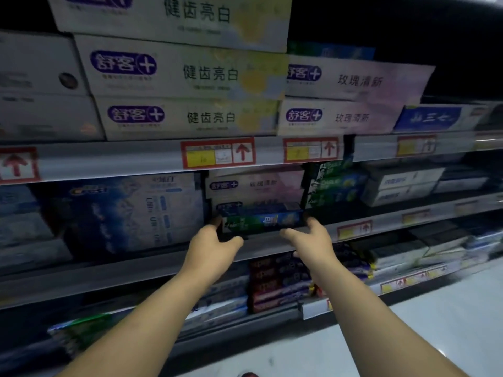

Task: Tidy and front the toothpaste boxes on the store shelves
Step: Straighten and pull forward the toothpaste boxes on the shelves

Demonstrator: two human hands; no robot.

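Observation:
A dark green-and-blue toothpaste box (262, 222) lies lengthwise at the front edge of the middle shelf (152, 263). My left hand (213, 244) grips its left end and my right hand (310, 236) grips its right end. Directly behind it sit stacked pink-and-white boxes (254, 185). To the right stand green boxes (336, 186), to the left a large blue-and-white pack (130, 210). The shelf above carries rows of white boxes with yellow art (187, 117) and pink ones (337, 117).
Price rails with red-arrow tags (217, 153) front each shelf. The lower shelf holds red and purple boxes (280, 281) and green ones (81, 333) at the left. Pale floor (408, 330) lies at the lower right.

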